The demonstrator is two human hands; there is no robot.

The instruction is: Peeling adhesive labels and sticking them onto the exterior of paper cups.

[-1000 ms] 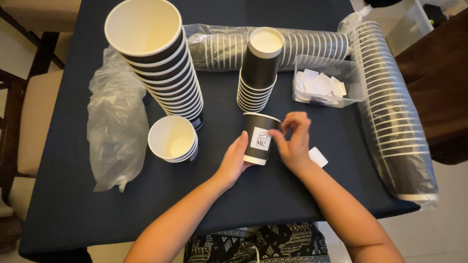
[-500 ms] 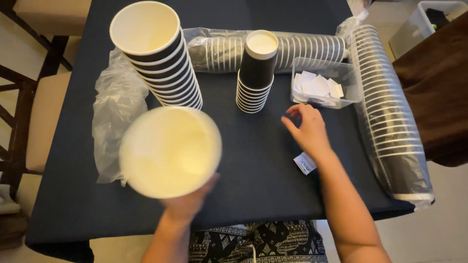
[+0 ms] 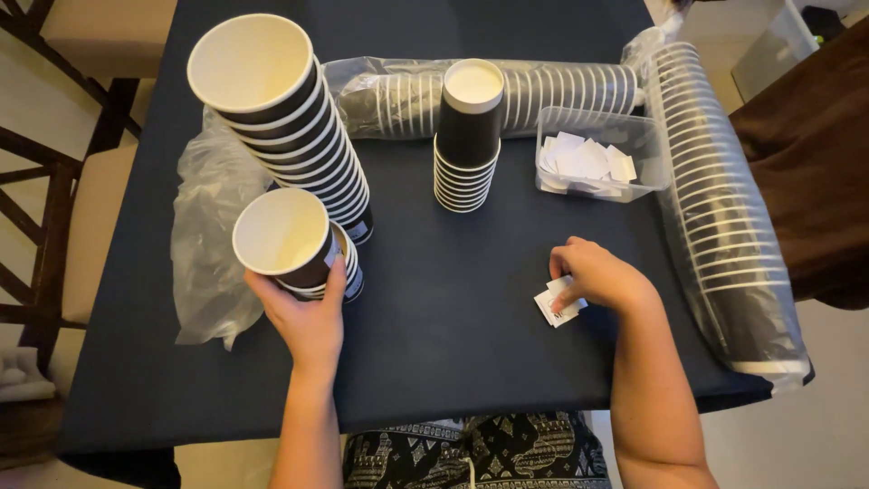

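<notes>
Left hand: the left hand [image 3: 306,319] is wrapped around a black paper cup [image 3: 282,237] with a cream inside, fingers closed on its wall, setting it into a short stack of cups [image 3: 337,272] near the bench's left edge.
Right hand: the right hand [image 3: 599,276] rests on the bench toward the near right, fingertips pinched on small white stickers [image 3: 558,302] lying on the dark cloth.
Bench: a dark blue bench [image 3: 453,317] carries everything.
Tall stack: a tall leaning stack of cups [image 3: 290,118] rises just behind the held cup.
Middle stack: a smaller upright stack [image 3: 468,136] stands at the centre.
Tray: a clear plastic tray [image 3: 593,163] of white stickers sits right of it.
Sleeves: wrapped cup sleeves lie along the far edge [image 3: 398,95] and the right edge [image 3: 724,217].
Wrapper: an empty plastic wrapper [image 3: 208,244] lies crumpled at the left.
</notes>
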